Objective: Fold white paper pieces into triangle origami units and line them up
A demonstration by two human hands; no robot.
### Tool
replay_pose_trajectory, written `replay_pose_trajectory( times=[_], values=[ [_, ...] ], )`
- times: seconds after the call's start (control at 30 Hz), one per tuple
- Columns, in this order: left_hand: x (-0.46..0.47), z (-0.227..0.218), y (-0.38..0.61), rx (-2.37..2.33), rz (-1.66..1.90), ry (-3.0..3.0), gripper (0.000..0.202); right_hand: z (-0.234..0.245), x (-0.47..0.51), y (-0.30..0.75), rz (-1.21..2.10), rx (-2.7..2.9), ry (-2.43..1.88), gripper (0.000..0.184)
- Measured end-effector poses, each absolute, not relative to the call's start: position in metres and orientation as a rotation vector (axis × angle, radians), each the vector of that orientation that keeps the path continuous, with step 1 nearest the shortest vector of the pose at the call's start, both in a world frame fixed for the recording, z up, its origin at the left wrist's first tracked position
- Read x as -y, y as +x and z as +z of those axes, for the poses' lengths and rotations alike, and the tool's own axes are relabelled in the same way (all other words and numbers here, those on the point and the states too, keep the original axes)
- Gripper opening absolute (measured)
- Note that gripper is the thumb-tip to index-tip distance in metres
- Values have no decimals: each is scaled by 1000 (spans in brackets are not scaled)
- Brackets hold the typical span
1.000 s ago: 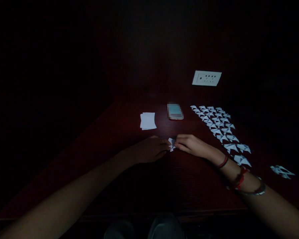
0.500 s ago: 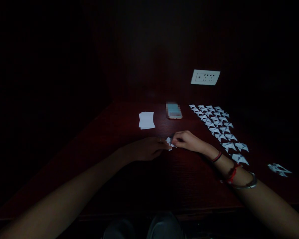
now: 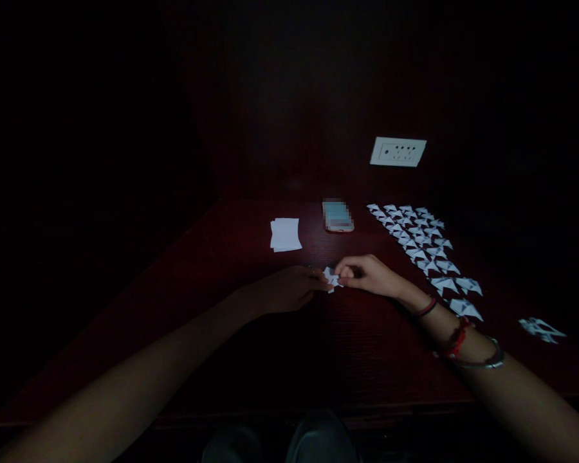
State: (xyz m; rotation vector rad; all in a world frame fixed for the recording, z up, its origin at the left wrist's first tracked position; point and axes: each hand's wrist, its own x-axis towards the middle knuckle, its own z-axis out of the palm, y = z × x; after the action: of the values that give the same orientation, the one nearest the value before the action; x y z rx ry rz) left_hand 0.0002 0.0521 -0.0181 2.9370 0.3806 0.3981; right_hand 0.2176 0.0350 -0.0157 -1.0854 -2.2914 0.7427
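Note:
Between my two hands is a small piece of folded white paper (image 3: 331, 278), low over the dark red table (image 3: 212, 257). My left hand (image 3: 294, 287) pinches its left side, with a ring on one finger. From the right, my right hand (image 3: 361, 273) has thumb and fingertips closed on the paper's right edge. The fingers hide part of the folds. To the right lie rows of folded white paper shapes (image 3: 421, 239) with pointed ends. Beyond my left hand rests a small stack of white paper sheets (image 3: 285, 234).
A phone (image 3: 338, 217), its screen blurred out, lies at the back of the table. A white socket panel (image 3: 398, 152) is on the dark wall behind. Another white folded paper piece (image 3: 542, 330) lies apart at the far right. The surroundings are very dark.
My right hand has shifted slightly to the right and its fingers have loosened a little, so more of the folded paper shows. My left hand has hardly moved.

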Motion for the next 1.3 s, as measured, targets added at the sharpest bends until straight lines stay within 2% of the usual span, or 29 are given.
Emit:
replay_pose_trajectory(
  times=[0.13, 0.37, 0.57, 0.67, 0.8, 0.93, 1.13, 1.3],
  values=[
    [-51, -19, 1, -391, 384, 2958, 39, -17, -38, 213, 957, 2147, -1162, 11],
    [-48, -18, 2, -418, 405, 2923, 38, -13, -41, 209, 964, 2094, -1359, 10],
    [-47, -17, 4, -424, 426, 2943, 38, -18, -46, 205, 996, 2111, -1359, 8],
    [-48, -18, 5, -448, 392, 3001, 36, -16, -41, 207, 865, 2244, -1251, 12],
    [-49, -21, 6, -494, 364, 3088, 35, -8, -27, 214, 512, 2497, -972, 21],
    [-49, -23, 7, -515, 326, 3137, 34, -3, -19, 218, 287, 2661, -897, 31],
    [-47, -18, 8, -503, 303, 3162, 32, -1, -16, 216, 119, 2770, -938, 35],
    [-48, -21, 7, -505, 304, 3167, 34, 0, -16, 217, 106, 2777, -922, 33]
  ],
)
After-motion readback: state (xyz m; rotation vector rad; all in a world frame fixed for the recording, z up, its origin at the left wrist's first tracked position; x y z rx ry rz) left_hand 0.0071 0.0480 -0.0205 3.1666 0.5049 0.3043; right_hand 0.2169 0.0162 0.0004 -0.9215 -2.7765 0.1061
